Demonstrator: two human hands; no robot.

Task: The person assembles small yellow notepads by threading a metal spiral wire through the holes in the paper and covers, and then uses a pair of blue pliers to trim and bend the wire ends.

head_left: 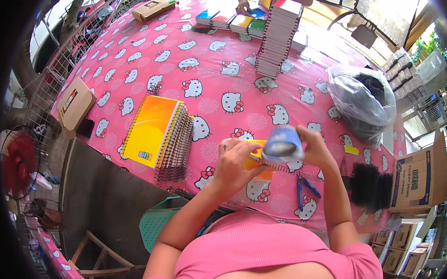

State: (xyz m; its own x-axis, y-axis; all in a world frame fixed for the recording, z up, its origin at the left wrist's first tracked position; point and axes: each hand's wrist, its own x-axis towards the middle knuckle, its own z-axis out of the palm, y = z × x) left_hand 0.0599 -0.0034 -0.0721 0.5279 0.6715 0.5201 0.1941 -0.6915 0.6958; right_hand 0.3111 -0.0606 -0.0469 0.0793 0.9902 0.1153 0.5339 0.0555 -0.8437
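My left hand (235, 161) is closed on a small yellow-and-orange spiral notebook (254, 160) close to the table's near edge. Just right of it, my right hand (312, 147) grips a blurred blue-and-white rounded thing (283, 142) with a dark hollow; motion smears it, so its kind is unclear. It overlaps the notebook's right end and hides part of it. Below my right hand lies a pair of blue-handled pliers (307, 189). To the left stands a stack of yellow spiral notebooks (155, 133), coils facing right.
A tall notebook stack (277, 38) rises at the far side, near another person's hands (244, 7) and more notebooks (240, 22). Right are a plastic bag (360, 102) of black coils, loose black coils (370, 186) and a cardboard box (418, 177). A flat carton (75, 104) lies left.
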